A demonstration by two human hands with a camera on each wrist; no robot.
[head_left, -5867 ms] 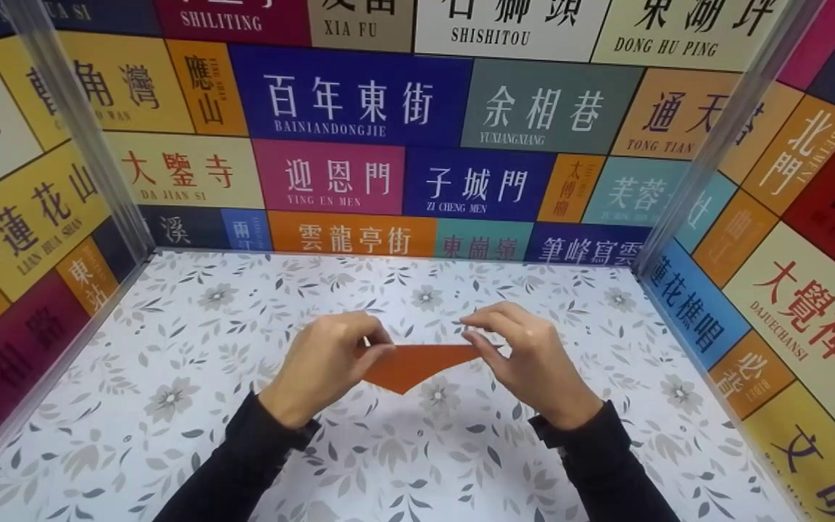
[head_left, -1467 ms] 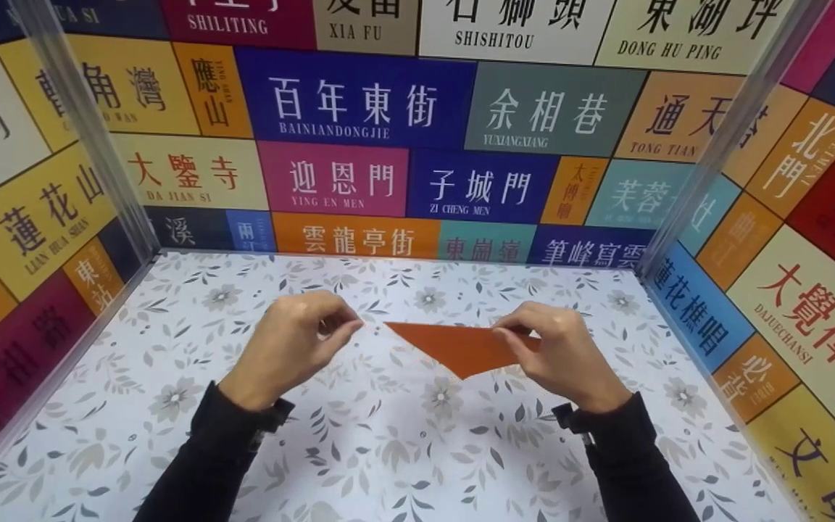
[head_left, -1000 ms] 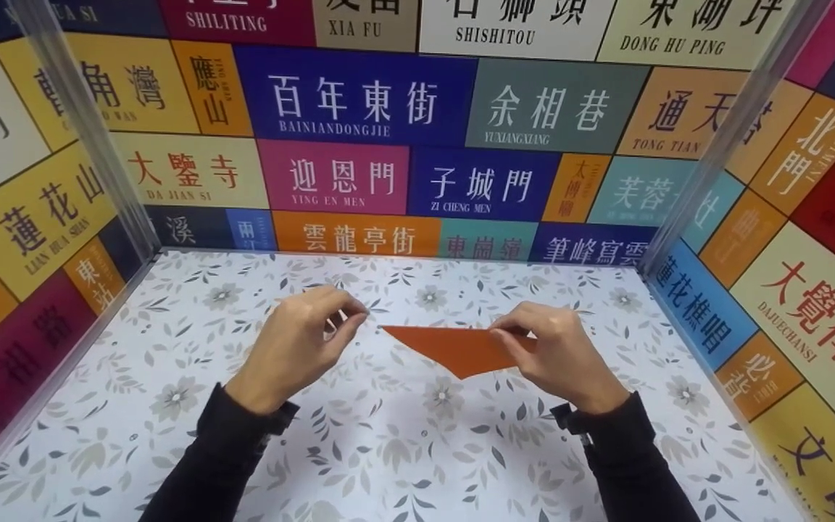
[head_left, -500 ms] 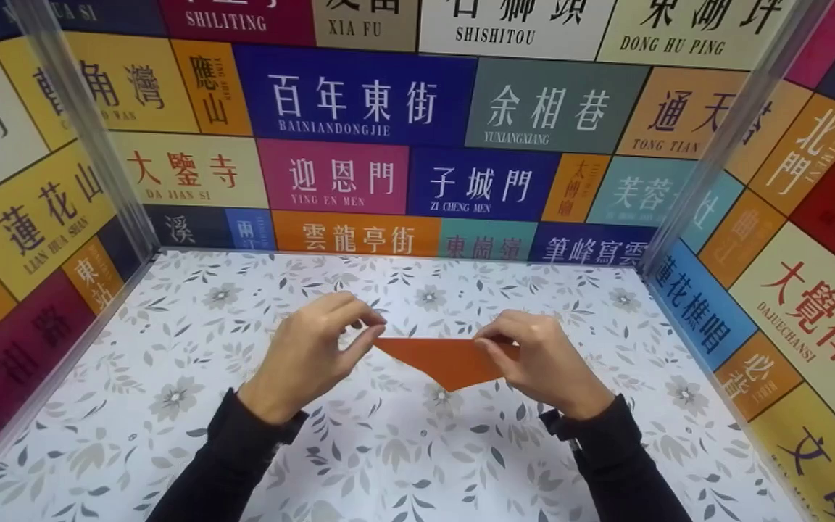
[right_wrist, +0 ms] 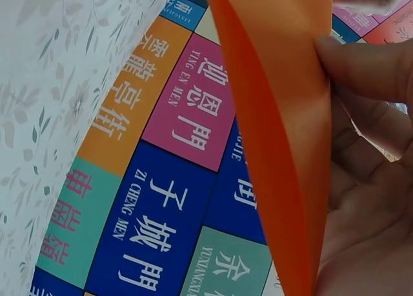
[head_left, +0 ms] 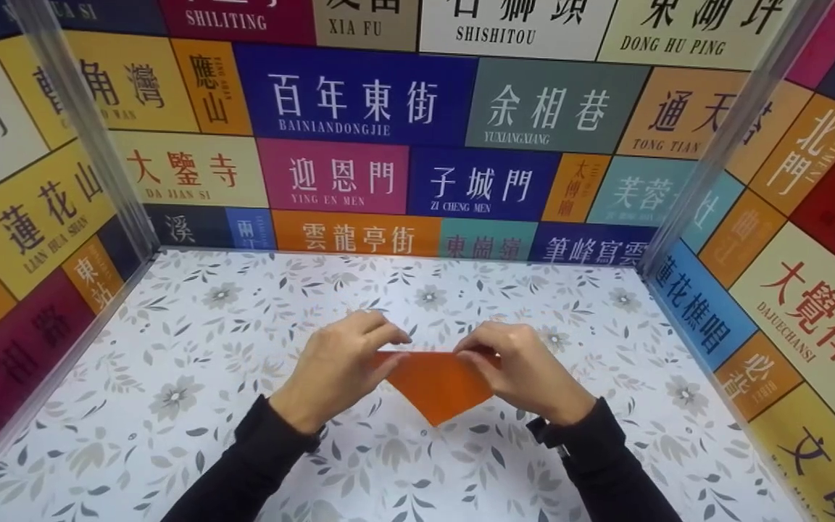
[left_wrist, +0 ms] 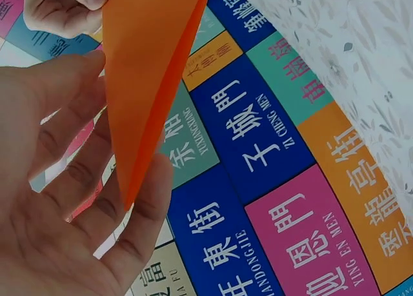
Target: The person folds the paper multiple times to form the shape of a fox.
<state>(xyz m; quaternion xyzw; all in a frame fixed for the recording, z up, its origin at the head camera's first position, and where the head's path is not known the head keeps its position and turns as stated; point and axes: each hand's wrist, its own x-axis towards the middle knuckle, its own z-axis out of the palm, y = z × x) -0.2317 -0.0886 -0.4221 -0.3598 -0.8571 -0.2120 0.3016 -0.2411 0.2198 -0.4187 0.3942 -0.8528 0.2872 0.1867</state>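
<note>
A folded orange paper (head_left: 438,388) hangs between the person's two hands, its straight edge uppermost and its point down, above the floral tabletop (head_left: 193,449); the right hand (head_left: 530,366) pinches the upper edge near one end, thumb on the near face and forefinger curled over against it; the left hand (head_left: 334,366) has its thumb against the other end, the fingers loosely bent and spread behind, and I cannot tell how firmly it grips. A second ago the left hand is well apart from the paper, and half a second ago that corner shows bare just beside its fingertips; now the corner slips behind the left thumb, and the two hands are nearer each other. The paper is lower in front of the person than it was; its point hangs deeper below the hands, and its face looks brighter. From beside each wrist the paper shows two layers, parted a little along one side; the palm of the left hand faces it, fingers fairly straight. Black sleeves (head_left: 258,457) reach to both wrists; beyond the hands stands the same printed wall (head_left: 345,94), covered in coloured name panels.
</note>
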